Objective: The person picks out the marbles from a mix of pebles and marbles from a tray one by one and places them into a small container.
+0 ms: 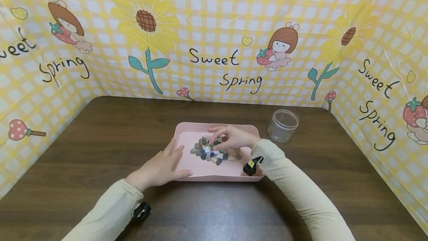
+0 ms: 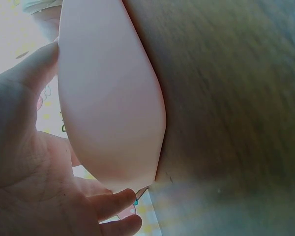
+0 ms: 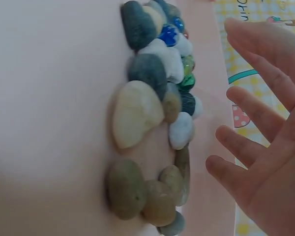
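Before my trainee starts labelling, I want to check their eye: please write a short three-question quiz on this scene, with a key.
1. What small things lie under the bare right hand?
2. True or false: the clear, round jar stands outside the shallow, pink, rectangular tray.
3. Fill in: the bare left hand has its thumb at the tray's ____ (near or far) long side.
Key: 1. smooth, rounded stones in mixed colours; 2. true; 3. near.

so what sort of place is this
Probably a small indoor tabletop activity corner: a dark table, a yellow checked "Sweet Spring" cloth hung on three sides, and a pink tray of pebbles.
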The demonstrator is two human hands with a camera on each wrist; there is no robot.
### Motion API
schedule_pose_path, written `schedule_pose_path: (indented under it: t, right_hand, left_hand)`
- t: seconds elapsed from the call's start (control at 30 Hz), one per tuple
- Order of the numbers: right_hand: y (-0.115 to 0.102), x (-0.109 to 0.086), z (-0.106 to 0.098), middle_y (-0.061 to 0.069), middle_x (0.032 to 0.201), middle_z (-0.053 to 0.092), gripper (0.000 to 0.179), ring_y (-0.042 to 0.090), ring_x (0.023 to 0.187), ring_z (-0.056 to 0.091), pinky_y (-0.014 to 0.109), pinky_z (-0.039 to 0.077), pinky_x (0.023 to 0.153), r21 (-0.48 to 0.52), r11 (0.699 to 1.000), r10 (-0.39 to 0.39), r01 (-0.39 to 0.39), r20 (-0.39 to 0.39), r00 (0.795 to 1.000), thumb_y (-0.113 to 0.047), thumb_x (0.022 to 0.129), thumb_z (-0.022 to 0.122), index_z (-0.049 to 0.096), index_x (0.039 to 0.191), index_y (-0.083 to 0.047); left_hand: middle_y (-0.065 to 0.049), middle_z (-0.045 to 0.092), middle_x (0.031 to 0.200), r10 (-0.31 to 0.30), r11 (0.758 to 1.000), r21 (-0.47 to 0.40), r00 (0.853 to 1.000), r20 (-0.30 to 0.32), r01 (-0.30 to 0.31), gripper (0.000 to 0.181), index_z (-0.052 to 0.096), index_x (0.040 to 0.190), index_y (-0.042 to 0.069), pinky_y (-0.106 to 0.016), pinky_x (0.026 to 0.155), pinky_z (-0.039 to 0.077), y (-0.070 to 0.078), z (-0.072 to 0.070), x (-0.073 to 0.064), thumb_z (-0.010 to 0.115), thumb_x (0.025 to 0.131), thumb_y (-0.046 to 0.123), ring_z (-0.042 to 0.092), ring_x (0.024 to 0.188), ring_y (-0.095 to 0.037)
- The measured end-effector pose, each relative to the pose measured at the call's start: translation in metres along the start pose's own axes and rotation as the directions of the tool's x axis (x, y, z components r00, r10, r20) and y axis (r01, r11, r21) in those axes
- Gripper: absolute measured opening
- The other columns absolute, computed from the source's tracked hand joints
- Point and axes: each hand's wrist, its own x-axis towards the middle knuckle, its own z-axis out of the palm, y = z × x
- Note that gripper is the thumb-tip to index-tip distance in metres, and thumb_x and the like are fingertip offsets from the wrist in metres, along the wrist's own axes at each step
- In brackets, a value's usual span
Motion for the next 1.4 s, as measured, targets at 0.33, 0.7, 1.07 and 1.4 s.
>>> schedule_pose_path:
  t: [0.33, 0.7, 1.07, 1.4]
  right_hand:
    - [0.002, 0.003, 0.009, 0.004, 0.151, 0.035, 0.013, 0.023, 0.143, 0.026, 0.042, 0.035, 0.108, -0.074, 0.997, 0.006, -0.003, 0.034, 0.999, -0.014, 0.08, 0.073, 0.073, 0.093, -0.018]
    - [0.003, 0.006, 0.013, 0.007, 0.149, 0.038, 0.012, 0.025, 0.143, 0.025, 0.046, 0.02, 0.117, -0.107, 0.994, -0.013, 0.017, 0.038, 0.999, -0.011, 0.08, 0.073, 0.074, 0.091, -0.014]
    - [0.002, 0.005, 0.016, 0.005, 0.149, 0.039, 0.009, 0.024, 0.144, 0.025, 0.045, 0.02, 0.117, -0.141, 0.99, 0.005, -0.001, 0.031, 0.999, -0.013, 0.08, 0.073, 0.074, 0.088, -0.017]
    - [0.001, 0.006, 0.016, 0.004, 0.149, 0.038, 0.009, 0.023, 0.144, 0.023, 0.046, 0.019, 0.117, -0.125, 0.992, 0.026, -0.023, 0.028, 0.999, -0.013, 0.08, 0.073, 0.074, 0.088, -0.018]
  left_hand:
    - [-0.03, 0.009, 0.153, 0.001, 1.0, 0.0, 1.0, 0.002, -0.001, 0.088, 0.032, 0.144, 0.001, -0.061, 0.103, 0.033, 0.001, -0.001, -0.001, 0.056, 0.084, 0.06, 0.033, 0.131, -0.051]
    - [-0.029, 0.009, 0.153, -0.006, 1.0, 0.006, 1.0, 0.003, 0.006, 0.087, 0.032, 0.144, 0.001, -0.06, 0.102, 0.035, 0.0, 0.0, 0.0, 0.056, 0.084, 0.059, 0.035, 0.13, -0.052]
    - [-0.03, 0.01, 0.153, 0.003, 1.0, 0.014, 1.0, -0.002, -0.003, 0.087, 0.033, 0.144, 0.001, -0.06, 0.101, 0.036, 0.001, 0.0, -0.001, 0.057, 0.084, 0.059, 0.037, 0.129, -0.052]
    - [-0.03, 0.011, 0.153, 0.014, 1.0, 0.015, 1.0, -0.007, -0.014, 0.089, 0.033, 0.143, 0.001, -0.06, 0.101, 0.035, 0.0, 0.0, -0.001, 0.055, 0.082, 0.062, 0.037, 0.129, -0.052]
